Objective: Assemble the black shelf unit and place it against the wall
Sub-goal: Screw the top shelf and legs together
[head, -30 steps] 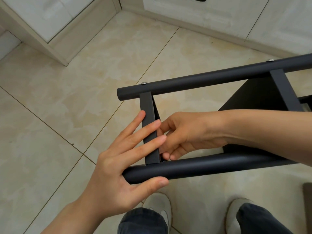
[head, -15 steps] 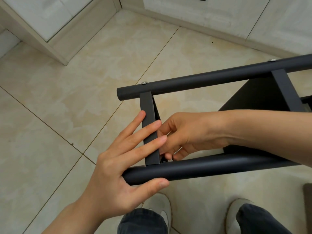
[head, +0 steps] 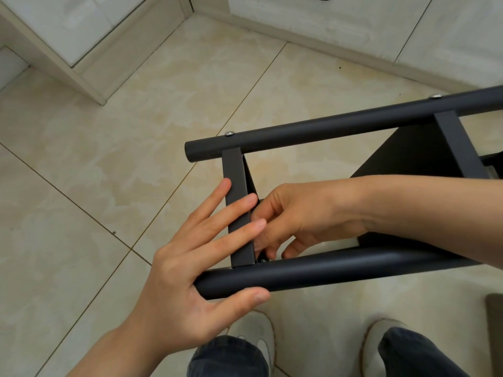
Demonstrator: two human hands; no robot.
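The left hand [head: 190,268], fingers straight, thumb under, braces the near tube [head: 340,269] and crossbar [head: 238,213]. The right hand [head: 299,219] curls in, apparently pinching a small fastener [head: 263,260] at their joint; seating it squarely seems next. The black shelf unit [head: 408,153] lies tipped over the floor, its long axis running left to right and its free end to the left.

Our left hand [head: 185,270] flat, fingers straight and spread, thumb stretched out below them, our right hand [head: 296,216] reaching across from the right, fingers curled downward, tips bunched, any pinch hidden from us
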